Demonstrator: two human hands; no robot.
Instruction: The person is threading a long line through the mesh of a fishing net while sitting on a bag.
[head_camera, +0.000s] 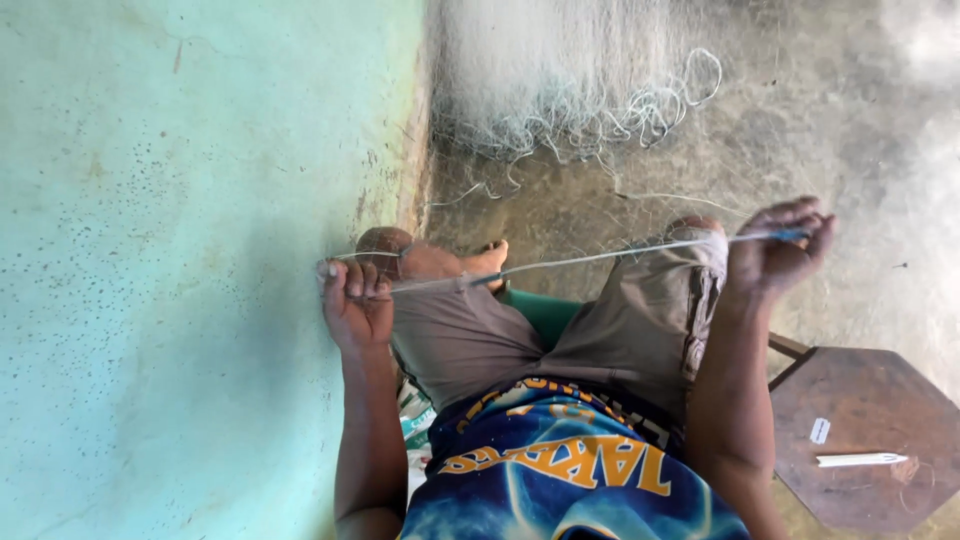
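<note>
I am stretching the line (590, 257) tight between my hands, left hand (355, 300) clamped on one end, right hand (775, 250) pinching the blue needle (790, 236), keeping tension even above my knees.

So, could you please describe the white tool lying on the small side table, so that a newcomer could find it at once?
Look to the lower right corner, where a dark brown wooden table with angled edges stands beside the seated person. On its top lies a slim white netting needle, pointed at one end. Its only neighbour is a small white scrap, short and squarish rather than long.
</note>
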